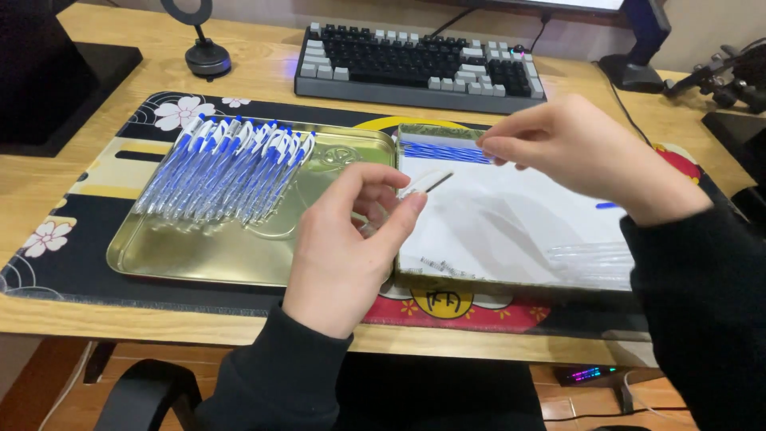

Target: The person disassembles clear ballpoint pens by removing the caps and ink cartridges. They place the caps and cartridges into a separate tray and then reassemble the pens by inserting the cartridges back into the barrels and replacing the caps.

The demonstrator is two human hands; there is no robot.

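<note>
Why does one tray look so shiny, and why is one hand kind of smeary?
Head view: the gold metal tray mirrors room light, so its bare floor shows pale glare; the right hand is softened by motion blur; the left hand looks sharper; the row of blue pens is clear; the white tray is bright and nearly washed out.

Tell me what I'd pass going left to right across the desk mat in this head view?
Row of blue pens → gold tray → left hand holding a clear pen barrel → white-lined tray → right hand above it → loose blue part.
</note>
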